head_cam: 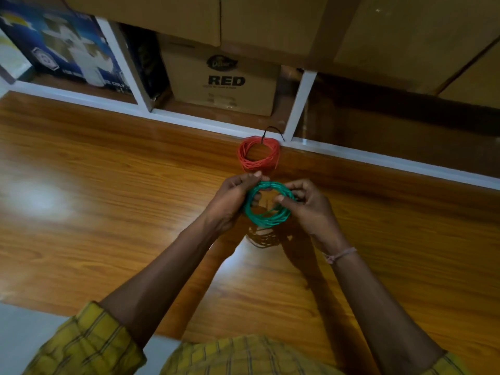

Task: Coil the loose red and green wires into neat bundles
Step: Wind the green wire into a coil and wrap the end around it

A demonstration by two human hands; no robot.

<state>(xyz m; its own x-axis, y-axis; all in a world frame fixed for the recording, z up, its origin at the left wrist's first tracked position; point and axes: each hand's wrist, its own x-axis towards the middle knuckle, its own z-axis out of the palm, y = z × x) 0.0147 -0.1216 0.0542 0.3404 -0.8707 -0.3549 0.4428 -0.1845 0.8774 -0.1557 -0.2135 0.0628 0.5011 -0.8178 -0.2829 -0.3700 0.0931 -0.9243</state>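
Above the middle of the wooden table point(108, 185), toward its far edge, both hands hold the green wire coil point(266, 205) clear of the surface. Fingers of the left hand point(232, 197) are curled round the coil's left and upper arc, with the thumb tip pressed on top of the strands. Fingers of the right hand point(305, 204) pinch the coil's right side, thumb and forefinger closed on the strands; whether they also hold a loose end cannot be told.

This coil is a round ring of many turns, held tilted so that its open centre faces up and toward the camera; being nearly circular, it has no clear long axis. Its dark reflection lies on the glossy wood just beneath, nearer the person.

Beyond the hands, the red wire coil point(258, 155) lies flat on the table just beside the far edge, apart from the green one. A thin black tie point(272, 131) sticks up from its far side and arches over the white frame point(351, 155) that borders the table there.

Bare wood stretches wide to the left and right of the hands and toward the near edge, where yellow checked sleeves point(89, 345) show. A thread bracelet point(341, 254) circles the right wrist. Behind the white frame stand a cardboard box printed RED point(224, 82) and a blue printed box point(67, 44).
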